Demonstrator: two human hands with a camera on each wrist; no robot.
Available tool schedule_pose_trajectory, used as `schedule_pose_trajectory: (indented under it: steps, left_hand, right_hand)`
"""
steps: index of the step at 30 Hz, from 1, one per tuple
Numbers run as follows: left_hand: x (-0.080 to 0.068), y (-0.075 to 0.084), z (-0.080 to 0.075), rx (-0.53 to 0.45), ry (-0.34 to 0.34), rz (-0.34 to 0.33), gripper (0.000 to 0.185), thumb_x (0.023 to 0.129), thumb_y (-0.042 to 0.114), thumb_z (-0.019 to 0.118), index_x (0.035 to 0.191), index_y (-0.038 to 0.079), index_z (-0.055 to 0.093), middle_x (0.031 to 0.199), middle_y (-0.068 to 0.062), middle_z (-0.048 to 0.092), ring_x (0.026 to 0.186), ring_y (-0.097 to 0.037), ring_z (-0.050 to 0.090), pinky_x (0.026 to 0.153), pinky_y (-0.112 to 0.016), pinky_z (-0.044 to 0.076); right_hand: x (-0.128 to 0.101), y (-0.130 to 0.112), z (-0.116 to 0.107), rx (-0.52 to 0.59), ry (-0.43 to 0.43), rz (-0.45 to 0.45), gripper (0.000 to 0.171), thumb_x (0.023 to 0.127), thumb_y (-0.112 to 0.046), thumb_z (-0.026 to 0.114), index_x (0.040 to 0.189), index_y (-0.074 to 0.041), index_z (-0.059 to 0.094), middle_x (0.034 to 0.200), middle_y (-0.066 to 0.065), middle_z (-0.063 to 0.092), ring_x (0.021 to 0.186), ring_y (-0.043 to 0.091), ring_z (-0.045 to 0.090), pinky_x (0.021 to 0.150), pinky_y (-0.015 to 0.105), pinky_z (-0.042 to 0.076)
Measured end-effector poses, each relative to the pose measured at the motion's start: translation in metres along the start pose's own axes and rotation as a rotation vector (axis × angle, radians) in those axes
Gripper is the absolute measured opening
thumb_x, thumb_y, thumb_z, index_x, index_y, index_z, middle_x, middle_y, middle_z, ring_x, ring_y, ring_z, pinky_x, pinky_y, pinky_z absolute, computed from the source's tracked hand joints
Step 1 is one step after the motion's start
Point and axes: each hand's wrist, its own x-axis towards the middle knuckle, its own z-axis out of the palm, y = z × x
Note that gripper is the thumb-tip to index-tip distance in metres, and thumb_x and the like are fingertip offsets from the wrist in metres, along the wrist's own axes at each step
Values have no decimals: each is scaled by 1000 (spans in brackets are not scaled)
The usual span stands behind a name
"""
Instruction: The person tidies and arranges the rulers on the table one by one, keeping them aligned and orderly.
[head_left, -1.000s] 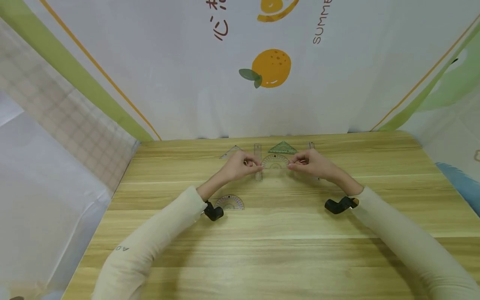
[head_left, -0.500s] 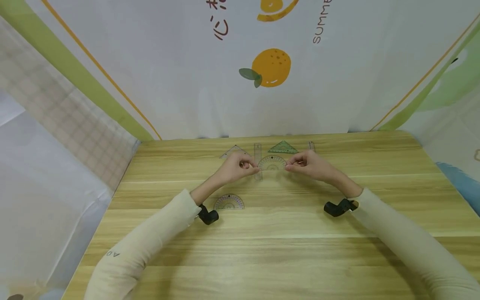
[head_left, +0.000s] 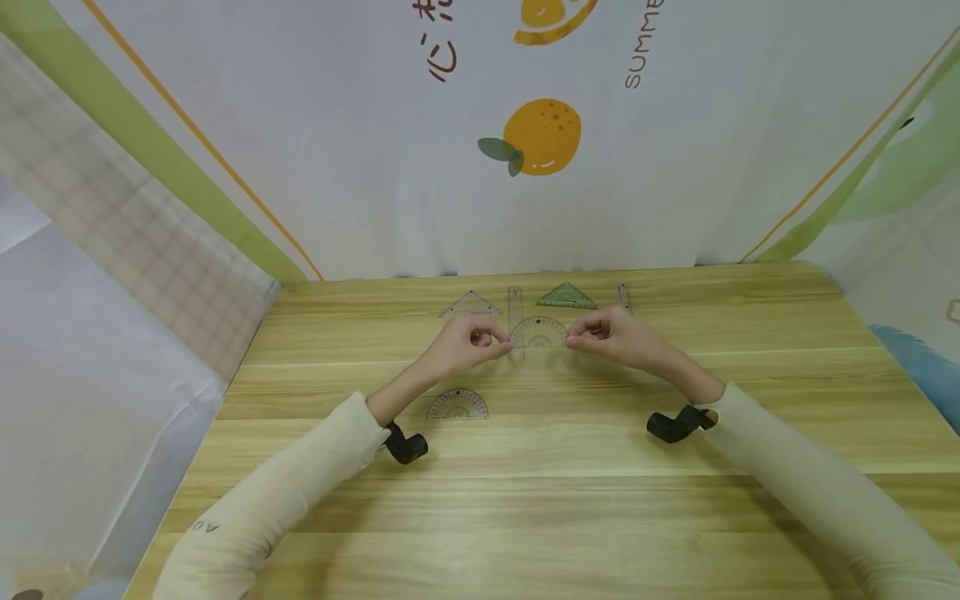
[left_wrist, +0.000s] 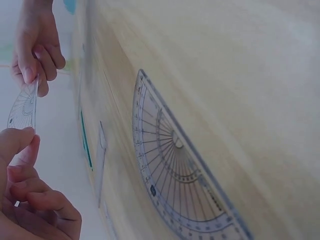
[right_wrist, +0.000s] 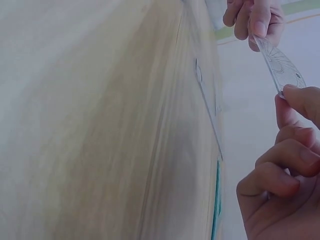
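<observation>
Clear protractor (head_left: 538, 334), 2 corners partly hidden under fingertips (head_left: 574, 342)

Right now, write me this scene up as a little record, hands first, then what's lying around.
Left hand: pinches one end of a clear protractor
Right hand: pinches its other end
Held height: raised off the table
Table front: second protractor, lying flat
Table back, left to right: clear triangle, clear ruler, green triangle, second ruler partly hidden by a hand
</observation>
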Motion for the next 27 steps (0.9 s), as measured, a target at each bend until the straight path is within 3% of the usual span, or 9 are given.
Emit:
schedule_pose_trajectory:
  steps: [12,20,27]
  left_hand:
    - [-10,3,-3,-30,-9,-38,7,94,9,75,94,4,78,61,2,42,56,-12,34,64,-29,35]
    - [-17,5,-2,-47,-20,-84,13,96,10,73,98,-2,78,64,2,44,55,-12,32,62,-28,34]
    - [-23,4,-1,-46,-31,-109,14,97,10,72,97,-3,77,59,4,41,54,-12,31,62,-27,34]
  right_hand:
    - [-4,-2,6,55,-33,-13,20,102,-13,66,106,6,73,100,22,70,67,14,47,61,27,40]
    - [-4,-5,9,60,-55,-12,18,101,-9,65,104,7,72,99,21,70,77,28,60,65,27,47]
    - [-3,-1,15,49,-73,-36,14,101,-6,65,102,6,72,95,19,71,68,14,54,61,25,44]
